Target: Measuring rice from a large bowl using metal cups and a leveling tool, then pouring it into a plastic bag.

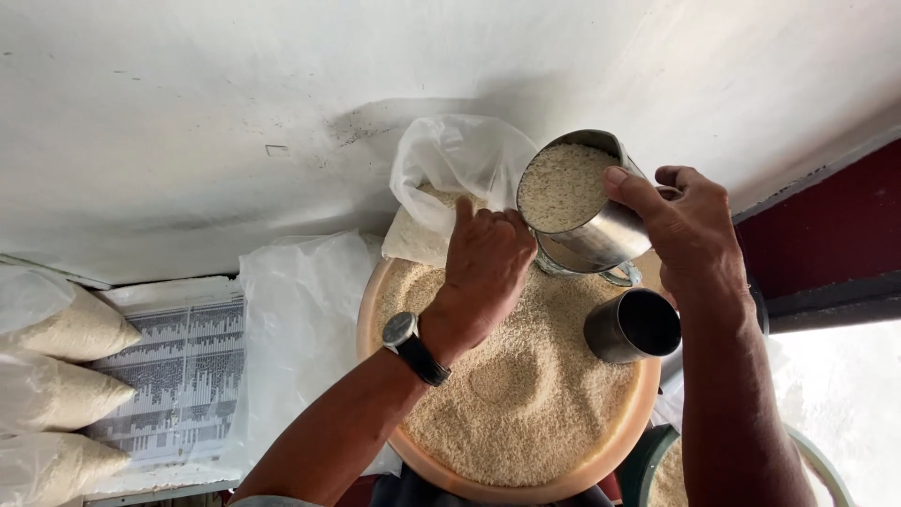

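Right grip [690, 230] clasps rice-filled steel cup [582, 202]; left grip [483, 268] pinches bag [450, 178].

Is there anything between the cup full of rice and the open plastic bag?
Nothing visible. The right hand tilts the metal cup right beside the plastic bag, whose mouth the left hand holds open. The empty dark cup sits lower, on the rice, out of the way.

shiny steel measuring cup [587, 211] brimful of pale rice, tilted toward clear plastic bag [450, 178], bag mouth open, part-filled, standing on rice heap
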